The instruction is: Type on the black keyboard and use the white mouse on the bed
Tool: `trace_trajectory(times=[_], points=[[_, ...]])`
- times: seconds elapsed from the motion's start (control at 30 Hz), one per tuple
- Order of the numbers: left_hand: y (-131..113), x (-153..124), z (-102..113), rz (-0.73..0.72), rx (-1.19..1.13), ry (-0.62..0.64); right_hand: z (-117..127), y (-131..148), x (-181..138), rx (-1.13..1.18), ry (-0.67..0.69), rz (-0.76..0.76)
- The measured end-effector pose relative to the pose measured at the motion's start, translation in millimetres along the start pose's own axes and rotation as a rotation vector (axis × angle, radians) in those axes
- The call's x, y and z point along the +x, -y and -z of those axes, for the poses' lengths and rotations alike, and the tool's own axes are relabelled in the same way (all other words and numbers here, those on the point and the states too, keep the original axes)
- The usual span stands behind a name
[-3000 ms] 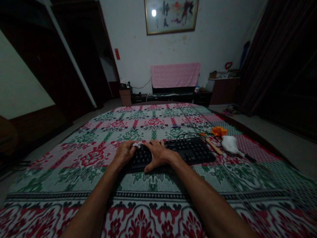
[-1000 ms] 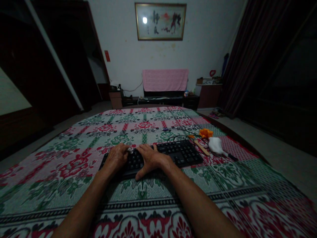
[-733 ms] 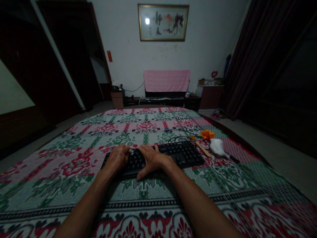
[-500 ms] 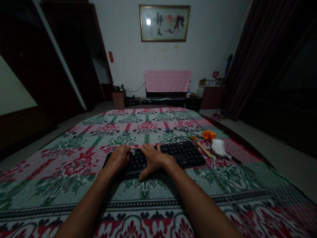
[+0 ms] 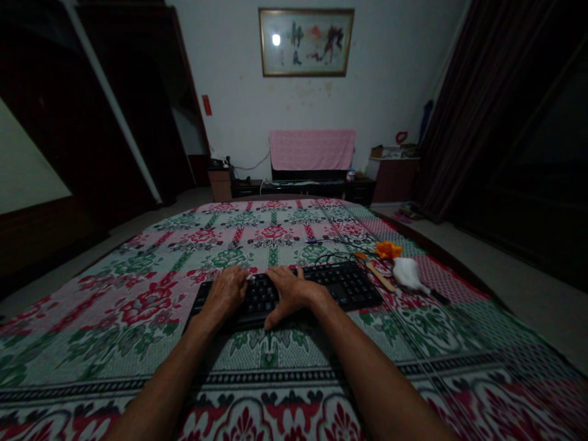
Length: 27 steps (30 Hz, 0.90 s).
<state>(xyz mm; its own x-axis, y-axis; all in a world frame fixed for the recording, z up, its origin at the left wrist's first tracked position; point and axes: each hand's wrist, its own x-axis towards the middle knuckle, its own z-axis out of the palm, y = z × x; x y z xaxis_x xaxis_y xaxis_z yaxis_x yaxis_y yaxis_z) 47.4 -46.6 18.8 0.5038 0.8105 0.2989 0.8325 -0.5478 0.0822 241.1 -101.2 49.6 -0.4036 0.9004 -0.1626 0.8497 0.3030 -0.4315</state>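
Note:
A black keyboard (image 5: pixel 349 283) lies on a flowered bedspread (image 5: pixel 138 306). My left hand (image 5: pixel 226 294) rests on the keyboard's left part, its fingers closed round a small white thing (image 5: pixel 250 277) that I cannot make out. Just to its right, my right hand (image 5: pixel 294 291) lies flat on the keys with the fingers spread and the thumb hanging over the near edge. The keyboard's cable (image 5: pixel 337 253) curls behind it.
To the right of the keyboard lie a wooden stick (image 5: pixel 379 277), an orange thing (image 5: pixel 388 249) and a white cloth-like lump (image 5: pixel 406 274). Beyond the bed stand a low cabinet (image 5: pixel 303 184) with a pink cloth (image 5: pixel 312 149) and a framed picture (image 5: pixel 305 41). Dark curtains hang at the right.
Both hands stay on the keyboard; they have shifted slightly to the right along the keys. The view has drifted a little.

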Motion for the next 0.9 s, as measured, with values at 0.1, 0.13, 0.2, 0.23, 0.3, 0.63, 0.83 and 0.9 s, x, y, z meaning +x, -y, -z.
trace_trajectory(times=[0.1, 0.13, 0.2, 0.23, 0.3, 0.63, 0.83, 0.9], points=[[-4, 0, -1, -0.054, 0.000, 0.032, -3, -3, 2, 0.004, -0.011, 0.006], [-4, 0, -1, -0.064, -0.001, 0.043, -3, -4, 3, 0.005, -0.013, 0.007], [-4, 0, 2, -0.071, -0.002, 0.061, -5, -5, 4, 0.003, -0.012, 0.007], [-3, 0, 3, -0.066, 0.000, 0.070, -5, -5, 4, 0.001, -0.012, 0.006], [0, 0, 7, -0.044, 0.010, 0.093, -5, -5, 4, -0.002, -0.012, 0.010], [-6, 1, 5, -0.065, 0.017, 0.099, -4, -4, 2, -0.009, -0.027, 0.017], [2, -1, 5, -0.045, -0.004, 0.093, -2, -1, -2, 0.001, -0.014, 0.009], [7, -2, 6, -0.032, -0.005, 0.080, -2, -1, -2, -0.003, -0.013, 0.004]])
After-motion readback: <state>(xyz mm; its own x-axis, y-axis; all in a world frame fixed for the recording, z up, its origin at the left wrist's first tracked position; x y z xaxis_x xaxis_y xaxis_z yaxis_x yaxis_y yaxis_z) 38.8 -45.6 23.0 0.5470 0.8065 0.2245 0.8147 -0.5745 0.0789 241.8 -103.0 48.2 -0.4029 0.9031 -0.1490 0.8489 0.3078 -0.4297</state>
